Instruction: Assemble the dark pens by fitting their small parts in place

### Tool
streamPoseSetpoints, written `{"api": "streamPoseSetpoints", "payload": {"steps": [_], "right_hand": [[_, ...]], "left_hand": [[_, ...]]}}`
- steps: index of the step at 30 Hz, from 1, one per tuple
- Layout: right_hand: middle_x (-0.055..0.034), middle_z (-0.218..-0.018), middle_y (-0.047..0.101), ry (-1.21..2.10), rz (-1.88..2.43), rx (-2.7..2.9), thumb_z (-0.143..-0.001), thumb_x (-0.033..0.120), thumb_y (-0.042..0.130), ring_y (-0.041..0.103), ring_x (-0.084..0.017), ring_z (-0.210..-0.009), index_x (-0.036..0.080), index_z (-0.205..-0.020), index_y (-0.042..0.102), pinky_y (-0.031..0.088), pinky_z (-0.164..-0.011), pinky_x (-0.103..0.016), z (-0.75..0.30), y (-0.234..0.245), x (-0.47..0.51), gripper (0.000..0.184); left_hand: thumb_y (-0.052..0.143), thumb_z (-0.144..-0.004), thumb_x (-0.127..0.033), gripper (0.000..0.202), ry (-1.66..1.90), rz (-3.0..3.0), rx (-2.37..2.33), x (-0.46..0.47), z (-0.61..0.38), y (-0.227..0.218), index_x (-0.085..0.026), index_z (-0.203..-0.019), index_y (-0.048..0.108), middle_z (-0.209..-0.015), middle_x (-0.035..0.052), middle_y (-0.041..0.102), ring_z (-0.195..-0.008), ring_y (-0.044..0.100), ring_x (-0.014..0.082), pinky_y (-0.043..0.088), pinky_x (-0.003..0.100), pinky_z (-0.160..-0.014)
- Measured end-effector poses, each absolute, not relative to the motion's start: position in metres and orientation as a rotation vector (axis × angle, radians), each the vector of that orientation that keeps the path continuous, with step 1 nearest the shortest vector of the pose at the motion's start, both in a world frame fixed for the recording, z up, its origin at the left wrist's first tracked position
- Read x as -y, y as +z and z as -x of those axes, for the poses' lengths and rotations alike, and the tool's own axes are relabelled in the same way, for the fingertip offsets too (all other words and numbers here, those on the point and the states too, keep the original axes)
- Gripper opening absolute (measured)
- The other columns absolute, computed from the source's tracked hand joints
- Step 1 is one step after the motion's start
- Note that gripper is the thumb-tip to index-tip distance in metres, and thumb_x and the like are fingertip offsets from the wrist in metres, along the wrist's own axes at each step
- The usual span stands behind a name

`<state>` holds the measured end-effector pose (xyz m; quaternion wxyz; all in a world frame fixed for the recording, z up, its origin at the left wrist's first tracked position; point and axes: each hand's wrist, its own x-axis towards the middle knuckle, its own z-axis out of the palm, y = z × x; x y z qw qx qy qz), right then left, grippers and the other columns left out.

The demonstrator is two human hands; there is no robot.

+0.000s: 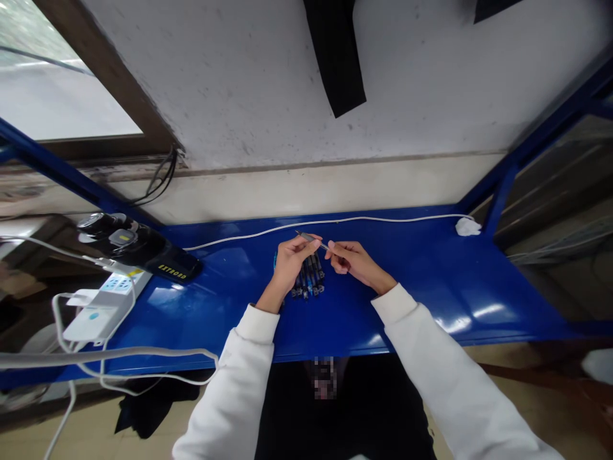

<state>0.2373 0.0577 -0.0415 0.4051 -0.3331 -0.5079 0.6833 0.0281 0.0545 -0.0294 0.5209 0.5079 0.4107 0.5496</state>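
Observation:
My left hand (289, 259) is closed around a slim grey pen (305, 236), its thumb and fingers pinching the barrel. The pen slants down to the right, and its thin end reaches the fingertips of my right hand (353, 260). Those right fingers are pinched together at that thin end; whether they grip the pen itself or a small part of it is too small to tell. Just below, several dark pens (309, 284) with blue and clear parts lie side by side on the blue table (345, 319). My left hand and wrist hide some of them.
A black bottle-shaped pouch marked EXTRORD (172, 265) lies at the left, beside a white power strip (103, 306) with looping cables. Along the table's back runs a white cable (335, 221), near a crumpled white tissue (468, 226). Blue frame posts (500, 201) bound the sides.

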Motion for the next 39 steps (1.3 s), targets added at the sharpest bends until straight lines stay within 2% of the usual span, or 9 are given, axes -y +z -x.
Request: {"api": "streamPoseSetpoints", "payload": {"steps": [7, 11, 14, 20, 25, 28, 31, 35, 39], "right_hand": [[-0.0068, -0.086, 0.083, 1.839, 0.741, 1.447, -0.101, 0.064, 0.081, 0.067, -0.013, -0.061, 0.020, -0.109, 0.076, 0.044, -0.051, -0.024, -0.238, -0.039, -0.054, 0.045], [-0.0102, -0.102, 0.085, 1.773, 0.749, 1.616, -0.104, 0.062, 0.079, 0.073, -0.016, -0.076, 0.019, -0.103, 0.080, 0.052, -0.060, -0.025, -0.239, -0.040, -0.054, 0.043], [-0.0038, -0.090, 0.076, 1.665, 0.795, 1.691, -0.103, 0.062, 0.080, 0.065, -0.013, -0.070, 0.019, -0.100, 0.083, 0.050, -0.063, -0.027, -0.239, -0.039, -0.054, 0.043], [0.0056, -0.069, 0.055, 1.568, 0.819, 1.421, -0.101, 0.065, 0.080, 0.050, -0.010, -0.054, 0.021, -0.100, 0.074, 0.039, -0.053, -0.027, -0.235, -0.038, -0.055, 0.044], [0.0034, -0.069, 0.069, 1.287, 0.876, 1.355, -0.097, 0.060, 0.086, 0.057, -0.013, -0.053, 0.026, -0.098, 0.063, 0.043, -0.053, -0.029, -0.235, -0.040, -0.060, 0.042], [0.0009, -0.073, 0.073, 1.153, 0.934, 1.359, -0.098, 0.061, 0.083, 0.058, -0.014, -0.055, 0.025, -0.101, 0.068, 0.046, -0.054, -0.029, -0.237, -0.042, -0.061, 0.039], [-0.0037, -0.083, 0.076, 1.095, 0.992, 1.348, -0.102, 0.064, 0.076, 0.064, -0.016, -0.064, 0.023, -0.114, 0.080, 0.051, -0.056, -0.031, -0.238, -0.045, -0.062, 0.043], [-0.0091, -0.097, 0.078, 1.127, 1.004, 1.284, -0.102, 0.066, 0.072, 0.072, -0.023, -0.084, 0.021, -0.126, 0.081, 0.055, -0.059, -0.033, -0.237, -0.050, -0.064, 0.052], [-0.0071, -0.101, 0.075, 1.046, 1.070, 1.372, -0.105, 0.059, 0.069, 0.066, -0.018, -0.074, 0.023, -0.125, 0.081, 0.057, -0.065, -0.034, -0.239, -0.054, -0.065, 0.043]], "left_hand": [[0.079, -0.103, -0.057, 0.040, 1.182, -1.349, -0.898, -0.053, -0.027, -0.029, -0.021, -0.118, 0.089, -0.104, 0.0084, 0.086, -0.097, 0.078, 0.0233, 0.061, 0.037, -0.094], [0.070, -0.109, -0.059, 0.043, 1.158, -1.474, -0.880, -0.051, -0.029, -0.027, -0.021, -0.104, 0.089, -0.123, 0.0120, 0.085, -0.113, 0.080, 0.0274, 0.061, 0.041, -0.103], [0.066, -0.111, -0.058, 0.046, 1.185, -1.528, -0.868, -0.051, -0.031, -0.028, -0.021, -0.096, 0.088, -0.134, 0.0124, 0.083, -0.124, 0.077, 0.0294, 0.057, 0.044, -0.114], [0.073, -0.106, -0.061, 0.044, 1.377, -1.303, -1.048, -0.057, -0.024, -0.033, -0.024, -0.125, 0.089, -0.117, 0.0100, 0.085, -0.106, 0.077, 0.0247, 0.058, 0.038, -0.096], [0.081, -0.100, -0.062, 0.042, 1.566, -1.110, -1.105, -0.067, -0.010, -0.034, -0.023, -0.108, 0.090, -0.109, 0.0097, 0.084, -0.094, 0.073, 0.0201, 0.056, 0.032, -0.083], [0.082, -0.098, -0.063, 0.042, 1.638, -1.031, -1.120, -0.070, -0.005, -0.034, -0.022, -0.101, 0.088, -0.107, 0.0091, 0.083, -0.089, 0.071, 0.0180, 0.055, 0.030, -0.078], [0.079, -0.101, -0.062, 0.041, 1.634, -1.073, -1.177, -0.072, 0.000, -0.034, -0.021, -0.101, 0.087, -0.104, 0.0085, 0.082, -0.088, 0.070, 0.0177, 0.054, 0.030, -0.078], [0.074, -0.104, -0.056, 0.037, 1.580, -1.396, -1.379, -0.071, 0.016, -0.035, -0.020, -0.105, 0.084, -0.100, 0.0084, 0.082, -0.092, 0.073, 0.0222, 0.054, 0.033, -0.084], [0.071, -0.105, -0.044, 0.024, 1.367, -1.829, -1.647, -0.067, 0.038, -0.040, -0.023, -0.108, 0.082, -0.104, 0.0083, 0.081, -0.095, 0.073, 0.0258, 0.054, 0.038, -0.092]]}}
